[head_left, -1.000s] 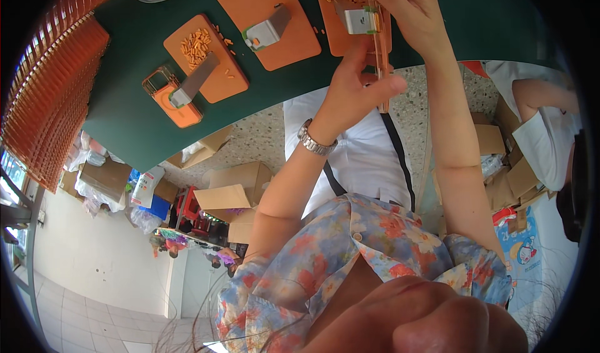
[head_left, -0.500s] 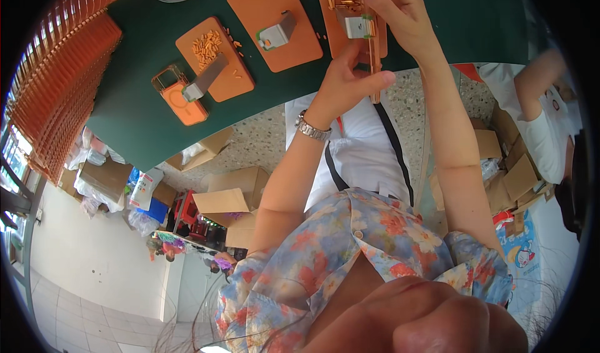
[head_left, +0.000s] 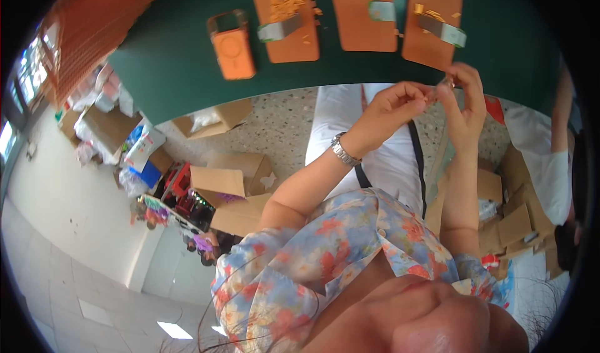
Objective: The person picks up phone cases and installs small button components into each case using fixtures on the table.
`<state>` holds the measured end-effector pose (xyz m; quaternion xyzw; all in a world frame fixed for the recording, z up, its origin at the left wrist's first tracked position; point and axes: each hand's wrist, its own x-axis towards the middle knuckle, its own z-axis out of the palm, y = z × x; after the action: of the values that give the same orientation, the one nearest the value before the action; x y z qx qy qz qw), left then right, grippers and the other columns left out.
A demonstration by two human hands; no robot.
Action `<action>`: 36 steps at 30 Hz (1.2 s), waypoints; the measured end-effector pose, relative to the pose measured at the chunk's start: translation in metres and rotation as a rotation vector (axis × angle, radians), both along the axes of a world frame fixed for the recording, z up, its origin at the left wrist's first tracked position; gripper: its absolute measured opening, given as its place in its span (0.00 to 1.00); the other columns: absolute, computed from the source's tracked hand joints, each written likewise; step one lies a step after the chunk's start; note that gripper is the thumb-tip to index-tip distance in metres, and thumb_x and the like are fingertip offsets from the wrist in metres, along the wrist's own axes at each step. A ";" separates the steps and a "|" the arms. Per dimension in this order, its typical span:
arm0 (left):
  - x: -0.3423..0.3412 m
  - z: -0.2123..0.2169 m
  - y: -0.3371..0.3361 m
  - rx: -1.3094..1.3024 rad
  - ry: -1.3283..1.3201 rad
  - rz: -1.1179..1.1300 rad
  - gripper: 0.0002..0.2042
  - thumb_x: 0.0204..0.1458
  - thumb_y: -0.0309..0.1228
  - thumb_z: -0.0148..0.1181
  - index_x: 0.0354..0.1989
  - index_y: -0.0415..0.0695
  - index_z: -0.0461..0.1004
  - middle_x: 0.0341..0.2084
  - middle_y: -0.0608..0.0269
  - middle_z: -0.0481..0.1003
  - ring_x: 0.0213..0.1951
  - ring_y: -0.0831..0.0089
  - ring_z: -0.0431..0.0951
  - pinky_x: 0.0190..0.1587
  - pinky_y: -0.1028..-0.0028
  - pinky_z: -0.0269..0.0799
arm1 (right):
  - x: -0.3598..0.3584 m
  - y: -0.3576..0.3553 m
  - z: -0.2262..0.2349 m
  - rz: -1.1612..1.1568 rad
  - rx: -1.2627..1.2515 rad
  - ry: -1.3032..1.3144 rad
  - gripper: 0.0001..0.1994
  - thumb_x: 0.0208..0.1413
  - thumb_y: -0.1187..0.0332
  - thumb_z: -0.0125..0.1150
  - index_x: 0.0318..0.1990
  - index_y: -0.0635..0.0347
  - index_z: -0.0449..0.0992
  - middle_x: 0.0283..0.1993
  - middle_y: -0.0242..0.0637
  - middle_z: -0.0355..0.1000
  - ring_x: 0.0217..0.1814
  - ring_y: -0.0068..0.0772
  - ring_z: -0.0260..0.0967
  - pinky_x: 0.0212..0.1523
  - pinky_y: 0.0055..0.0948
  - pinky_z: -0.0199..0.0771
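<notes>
My left hand (head_left: 390, 106), with a metal watch on its wrist, and my right hand (head_left: 464, 100) meet fingertip to fingertip just off the near edge of the green table (head_left: 175, 53). Together they pinch a small pale part (head_left: 445, 84), too small to make out. Beyond them on the table lie three orange boards, each with a grey metal fixture: left board (head_left: 287, 22), middle board (head_left: 362, 12), right board (head_left: 434, 22). Small gold pieces (head_left: 287, 2) are heaped on the left board. The right board is the one nearest my hands.
A small orange box (head_left: 232, 52) stands left of the boards. A ribbed orange-brown stack (head_left: 87, 34) runs along the table's left. Open cardboard boxes (head_left: 231, 184) and bags cover the floor. Another person in white (head_left: 550, 165) is at the right edge.
Both hands have come back from over the right board to the table's near edge. The long orange strip my right hand held is gone from view. The camera view has shifted.
</notes>
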<state>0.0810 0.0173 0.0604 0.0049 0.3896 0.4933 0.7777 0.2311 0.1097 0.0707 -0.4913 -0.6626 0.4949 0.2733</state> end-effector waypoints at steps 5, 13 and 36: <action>-0.054 -0.013 -0.055 -0.114 -0.122 0.054 0.18 0.57 0.36 0.60 0.51 0.38 0.70 0.52 0.56 0.70 0.48 0.71 0.72 0.52 0.72 0.70 | -0.038 -0.034 -0.019 0.095 -0.389 0.179 0.10 0.56 0.73 0.61 0.45 0.64 0.76 0.40 0.32 0.72 0.37 0.20 0.67 0.40 0.18 0.65; -0.103 0.018 -0.088 0.253 1.888 -0.586 0.47 0.39 0.40 0.72 0.66 0.32 0.52 0.51 0.44 0.65 0.50 0.51 0.70 0.51 0.61 0.69 | -0.131 -0.063 -0.040 -0.078 -0.801 0.367 0.10 0.61 0.66 0.60 0.44 0.62 0.76 0.29 0.22 0.70 0.23 0.08 0.57 0.23 0.13 0.55; -0.236 -0.043 -0.039 -0.394 1.941 -0.408 0.52 0.43 0.52 0.65 0.66 0.26 0.46 0.58 0.37 0.60 0.58 0.43 0.66 0.53 0.58 0.71 | -0.031 -0.057 -0.067 -0.005 -0.713 0.243 0.15 0.64 0.62 0.55 0.51 0.64 0.74 0.45 0.35 0.76 0.49 0.24 0.72 0.48 0.25 0.70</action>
<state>-0.1554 -0.0221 0.0173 0.3419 0.9201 0.0608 0.1812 0.1997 0.0527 0.0038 -0.4948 -0.4099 0.7487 0.1629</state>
